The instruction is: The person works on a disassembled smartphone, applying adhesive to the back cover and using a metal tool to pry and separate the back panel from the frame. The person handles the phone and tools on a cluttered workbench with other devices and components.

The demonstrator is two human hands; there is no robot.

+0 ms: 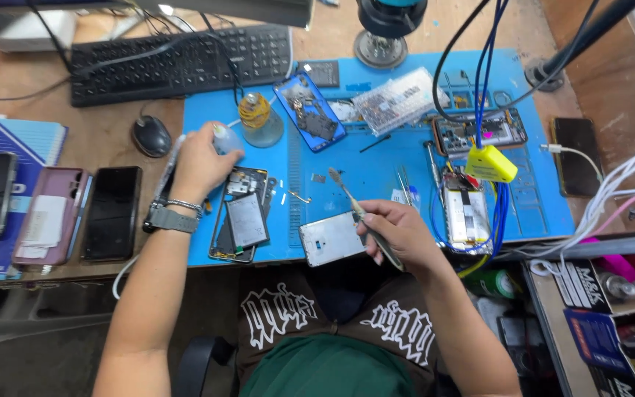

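Observation:
My left hand (198, 163) is closed around a small clear squeeze bottle (224, 137), held over the top of an opened phone (241, 213) that lies on the blue work mat (376, 165). My right hand (398, 234) grips a thin brush (354, 206) whose bristle tip points up and left over the mat. Just left of that hand lies a silver phone back cover (330, 238), at the mat's near edge.
A glass dispenser bottle (257, 117), a second opened phone in a blue frame (309, 110), a clear parts box (400, 99) and more opened phones under a yellow clip (491, 163) crowd the mat. Keyboard (181, 62) and mouse (151, 135) lie behind, phones (112, 212) at left, cables at right.

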